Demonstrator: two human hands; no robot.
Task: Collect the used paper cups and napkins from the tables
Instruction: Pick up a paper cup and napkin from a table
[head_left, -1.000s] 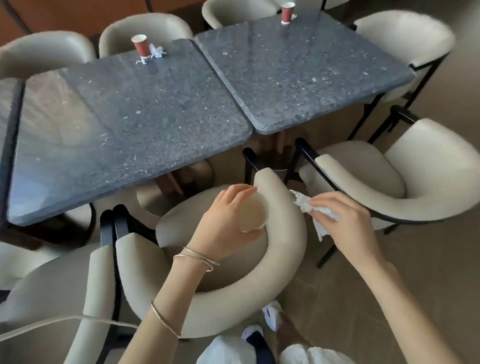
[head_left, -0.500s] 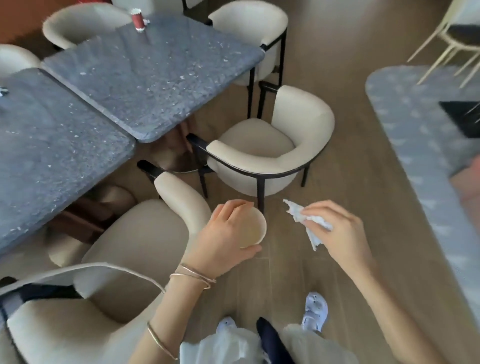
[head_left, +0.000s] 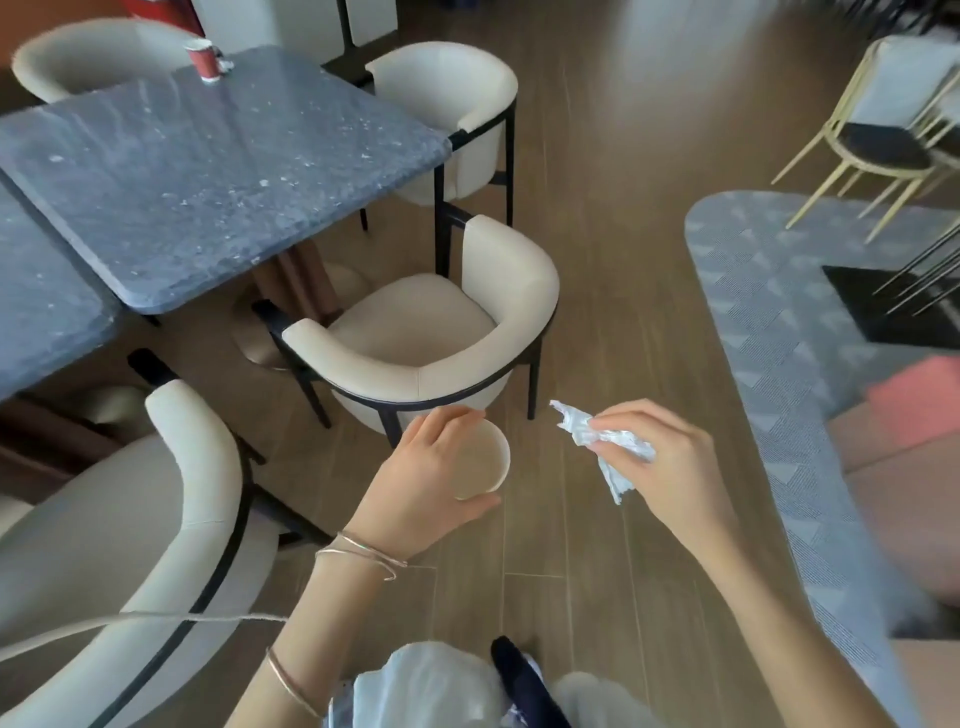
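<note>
Two hands busy: L hand (head_left: 422, 488) fingers curled round paper cup (head_left: 483, 460); R hand (head_left: 672, 470) pinches crumpled napkin (head_left: 574, 427). Red cup (head_left: 204, 61) on far table (head_left: 208, 182), print unreadable.

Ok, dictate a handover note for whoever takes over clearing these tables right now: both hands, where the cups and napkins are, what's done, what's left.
The left hand grips a paper cup, its mouth facing the camera. The right hand pinches a crumpled napkin. Both are held over the wood floor, beside the cream chair.
Done: one cup and one napkin are collected and in hand, not yet put anywhere. No bin is in view.
Left: a red cup on the far corner of the grey table, with a small white scrap beside it, probably a napkin.
</note>
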